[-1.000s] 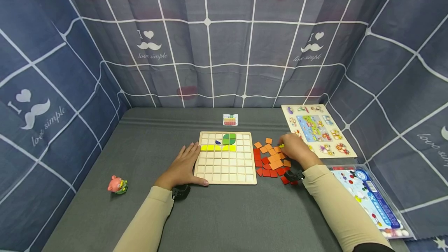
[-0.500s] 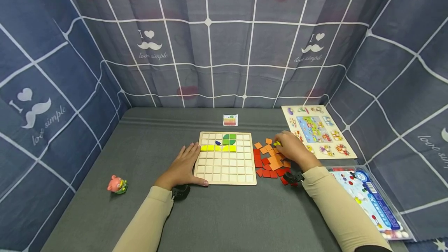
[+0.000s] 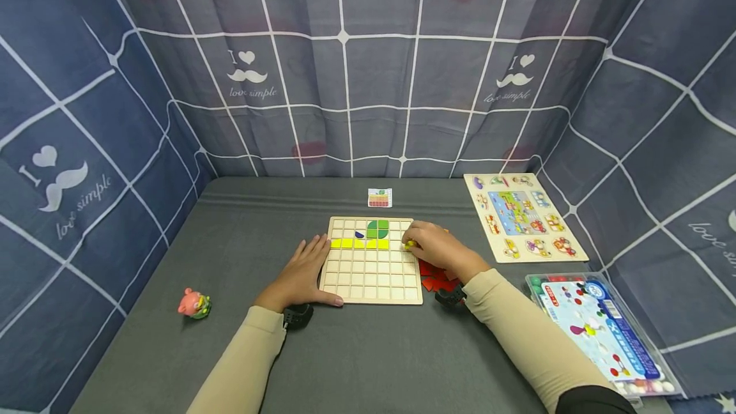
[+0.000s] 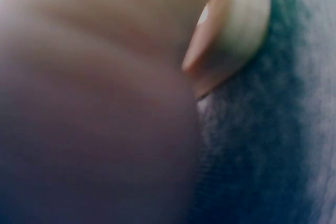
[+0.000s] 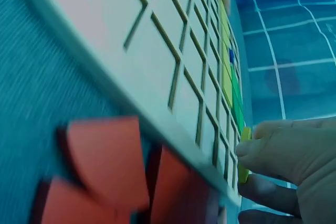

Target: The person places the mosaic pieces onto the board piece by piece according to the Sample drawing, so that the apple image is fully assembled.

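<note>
A wooden grid board point(image 3: 370, 280) lies flat on the table, with a row of yellow square tiles point(image 3: 360, 244), green rounded tiles point(image 3: 377, 229) and a small blue piece point(image 3: 359, 234) in its cells. My left hand point(image 3: 300, 273) rests along the board's left edge, fingers spread, thumb at the near corner. In the left wrist view that hand is a close blur. Over the board's right edge, my right hand point(image 3: 437, 248) pinches a yellow tile point(image 5: 244, 155) between thumb and fingers. Red tiles point(image 5: 107, 161) lie beside the board, partly covered by the right hand and forearm.
A small pattern card point(image 3: 380, 198) lies behind the board. At the back right is a picture puzzle board point(image 3: 526, 216), with a clear plastic box point(image 3: 604, 331) nearer. A pink pig figurine point(image 3: 193, 303) stands at left. Patterned curtains surround the table.
My right hand has moved left from the pile of orange and red tiles to the board's right edge, carrying the yellow tile. The left hand has stayed in place.
</note>
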`<state>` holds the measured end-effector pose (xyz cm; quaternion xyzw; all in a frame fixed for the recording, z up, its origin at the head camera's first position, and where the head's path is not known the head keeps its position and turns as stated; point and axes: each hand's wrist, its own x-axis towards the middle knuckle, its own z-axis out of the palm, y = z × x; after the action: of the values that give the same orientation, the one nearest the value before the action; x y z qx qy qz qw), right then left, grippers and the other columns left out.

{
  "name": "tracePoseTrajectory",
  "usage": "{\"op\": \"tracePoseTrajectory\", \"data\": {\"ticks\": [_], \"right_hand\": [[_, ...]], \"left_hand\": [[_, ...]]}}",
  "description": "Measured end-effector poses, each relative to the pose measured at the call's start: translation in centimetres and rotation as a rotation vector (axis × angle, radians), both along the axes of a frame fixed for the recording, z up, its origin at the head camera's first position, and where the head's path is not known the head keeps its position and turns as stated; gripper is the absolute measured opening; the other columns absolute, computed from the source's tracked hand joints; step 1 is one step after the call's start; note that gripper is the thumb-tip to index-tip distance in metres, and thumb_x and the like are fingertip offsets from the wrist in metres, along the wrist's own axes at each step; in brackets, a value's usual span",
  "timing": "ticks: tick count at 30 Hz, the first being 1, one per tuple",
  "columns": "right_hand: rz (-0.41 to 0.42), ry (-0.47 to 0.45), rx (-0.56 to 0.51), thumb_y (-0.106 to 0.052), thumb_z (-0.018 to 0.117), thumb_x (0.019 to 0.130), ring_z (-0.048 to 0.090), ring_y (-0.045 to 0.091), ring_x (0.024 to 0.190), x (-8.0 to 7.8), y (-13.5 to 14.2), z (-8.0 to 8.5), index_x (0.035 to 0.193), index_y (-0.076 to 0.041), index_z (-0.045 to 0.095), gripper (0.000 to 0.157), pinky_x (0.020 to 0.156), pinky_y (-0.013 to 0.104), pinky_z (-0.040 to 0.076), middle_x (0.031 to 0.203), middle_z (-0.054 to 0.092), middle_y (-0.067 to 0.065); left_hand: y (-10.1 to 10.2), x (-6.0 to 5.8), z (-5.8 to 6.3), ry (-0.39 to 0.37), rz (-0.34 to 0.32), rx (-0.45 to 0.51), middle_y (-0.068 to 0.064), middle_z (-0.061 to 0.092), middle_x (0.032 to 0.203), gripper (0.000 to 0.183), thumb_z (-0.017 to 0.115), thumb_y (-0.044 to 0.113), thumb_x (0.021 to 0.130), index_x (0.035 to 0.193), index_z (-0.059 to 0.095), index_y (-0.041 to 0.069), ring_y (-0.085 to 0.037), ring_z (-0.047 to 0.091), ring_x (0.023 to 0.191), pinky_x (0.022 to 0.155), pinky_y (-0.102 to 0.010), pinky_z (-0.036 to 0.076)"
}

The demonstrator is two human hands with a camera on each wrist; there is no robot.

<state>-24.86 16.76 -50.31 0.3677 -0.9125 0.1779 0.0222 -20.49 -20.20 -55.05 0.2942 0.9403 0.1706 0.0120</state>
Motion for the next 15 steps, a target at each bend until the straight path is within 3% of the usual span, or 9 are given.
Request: {"op": "tracePoseTrajectory", "data": {"ticks": [6, 15], "right_hand": [[0.058, 0.031, 0.028, -0.001, 0.077, 0.096, 0.068, 0.023, 0.104, -0.6, -1.7, -0.5, 0.114, -0.005, 0.078, 0.018, 0.088, 0.037, 0.057, 0.113, 0.069, 0.008], [0.071, 0.025, 0.051, 0.001, 0.074, 0.096, 0.067, 0.022, 0.11, -1.7, -2.8, -1.2, 0.114, -0.006, 0.079, 0.02, 0.093, 0.034, 0.055, 0.114, 0.071, 0.007]], "left_hand": [[0.0, -0.2, -0.2, 0.0, -0.002, -0.012, -0.022, 0.012, 0.172, 0.15, 0.073, 0.091, 0.066, 0.166, 0.017, -0.004, -0.037, 0.009, 0.158, 0.125, -0.056, 0.004], [-0.2, -0.2, -0.4, -0.007, 0.004, -0.015, -0.022, 0.011, 0.172, 0.15, 0.073, 0.092, 0.065, 0.166, 0.015, -0.003, -0.036, 0.008, 0.159, 0.125, -0.056, 0.003]]}}
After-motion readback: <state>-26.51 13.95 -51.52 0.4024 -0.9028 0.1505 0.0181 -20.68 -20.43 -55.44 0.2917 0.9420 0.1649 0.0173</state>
